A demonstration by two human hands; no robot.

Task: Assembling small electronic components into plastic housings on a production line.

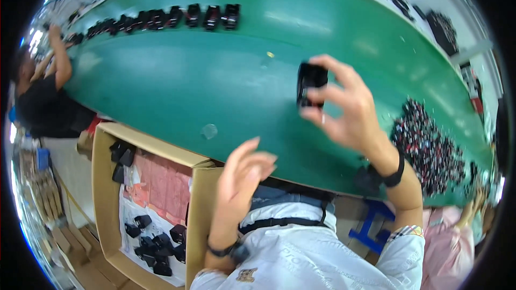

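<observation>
My right hand (349,102) is raised over the green table (177,80) and grips a small black box-shaped plastic housing (312,83) by its edges, between thumb and fingers. The housing is glossy; its inside is too dark to make out. Nearer the table's front edge, my left hand (242,169) hangs with its fingers stretched and slightly bent, holding nothing. Its fingertips are a little blurred. On the table, left of the hands, lies a small clear disc-like piece (209,131). A small yellow bit (270,55) lies farther off.
Along the far left runs a row of black housings (193,15). A big heap of small dark parts (427,150) covers the right of the table. An open cardboard box (102,193) with several black pieces stands at lower left. Co-workers (43,94) sit at both ends.
</observation>
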